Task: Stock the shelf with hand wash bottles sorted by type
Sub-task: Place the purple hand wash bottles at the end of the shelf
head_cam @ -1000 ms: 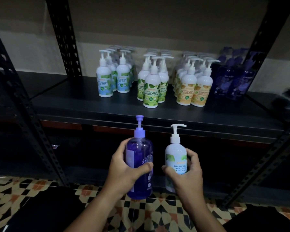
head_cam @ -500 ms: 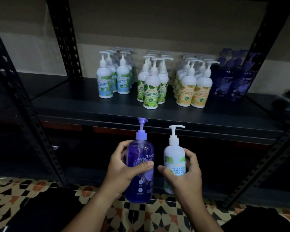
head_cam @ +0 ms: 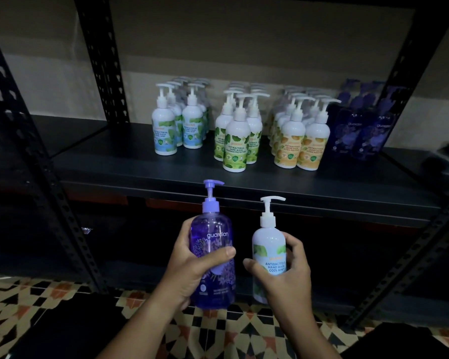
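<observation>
My left hand (head_cam: 192, 265) grips a clear purple pump bottle (head_cam: 213, 239) upright, below the shelf's front edge. Beside it my right hand (head_cam: 288, 275) holds a white cool mint bottle (head_cam: 268, 244), also upright. On the dark shelf (head_cam: 114, 164) stand four groups: blue-label cool mint bottles (head_cam: 178, 125) at the left, green-label bottles (head_cam: 237, 133), orange-label bottles (head_cam: 300, 136), and dark purple bottles (head_cam: 360, 130) at the right, partly behind a post.
Black perforated rack posts (head_cam: 101, 60) frame the shelf on both sides. A lower shelf sits in deep shadow under the hands. Patterned floor tiles (head_cam: 218, 325) show along the bottom. Bare shelf surface lies left of and in front of the bottles.
The purple bottle has turned in my left hand, so its brand label now faces me and its pump spout points right. Both bottles sit slightly lower in view.
</observation>
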